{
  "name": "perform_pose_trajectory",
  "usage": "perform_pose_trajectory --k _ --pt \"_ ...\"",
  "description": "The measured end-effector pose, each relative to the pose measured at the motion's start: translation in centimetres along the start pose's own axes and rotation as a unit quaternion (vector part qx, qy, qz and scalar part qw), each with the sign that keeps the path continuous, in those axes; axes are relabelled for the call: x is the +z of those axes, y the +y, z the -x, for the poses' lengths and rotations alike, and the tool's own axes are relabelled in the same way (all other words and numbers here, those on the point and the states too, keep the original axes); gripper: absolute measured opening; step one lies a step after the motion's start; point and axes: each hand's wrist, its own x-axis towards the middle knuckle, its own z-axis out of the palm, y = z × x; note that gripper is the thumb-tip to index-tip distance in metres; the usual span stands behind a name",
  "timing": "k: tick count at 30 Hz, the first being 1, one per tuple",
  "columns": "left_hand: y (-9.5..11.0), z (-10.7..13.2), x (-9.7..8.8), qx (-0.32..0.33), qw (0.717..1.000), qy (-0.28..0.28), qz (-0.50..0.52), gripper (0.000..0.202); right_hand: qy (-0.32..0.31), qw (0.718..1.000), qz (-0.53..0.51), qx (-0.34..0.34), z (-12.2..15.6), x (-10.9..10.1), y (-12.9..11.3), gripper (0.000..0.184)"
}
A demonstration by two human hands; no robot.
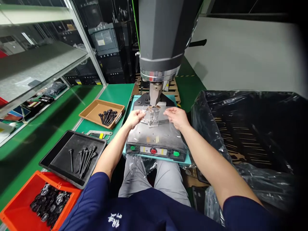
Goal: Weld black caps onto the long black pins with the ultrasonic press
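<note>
Holding a clear part (152, 116) between both hands right now, on the metal plate (154, 136) of the press, pretty much straight under the horn (155, 93). My left hand (134, 118) has its fingers pinched narrow on the part's left edge. My right hand (176, 117) is curled in on the right edge with the fingertips touching it, but I honestly can't tell if it's gripping or just resting there. The part is see-through, so its exact shape is hard to make out; it sits flat on the plate, near the back. Along the front of the base, closest to my lap, there's a green button (132, 148), a red button (153, 150) and another green button (176, 153) in a row. The big grey head (163, 38) hangs right over the horn. Off to my left on the green table (29, 138) is a brown tray (92, 112) with a small pile of black pins (108, 117), and just in front of it lies a flat metal tool (99, 134) with a yellow tag. Nearer to me is a black tray (55, 154) with a few long pins (84, 157) in it, and touching its near corner is an orange bin (16, 211) full of black rings (49, 202). On my right, just beside the press, is a crate lined with a black bag (252, 134). A metal shelf (36, 67) runs along the far left.
</note>
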Motion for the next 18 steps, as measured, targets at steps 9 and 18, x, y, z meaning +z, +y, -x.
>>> perform_pose_trajectory --k 9,18 --pt "1.7 -5.2 -1.6 0.014 0.999 0.046 0.011 0.025 -0.205 0.969 -0.059 0.127 -1.4 -3.6 1.2 0.050" --pt "1.1 -9.6 -1.1 -0.057 0.994 0.079 -0.045 0.020 -0.075 0.992 0.025 0.094 -5.0 -3.4 2.0 0.058"
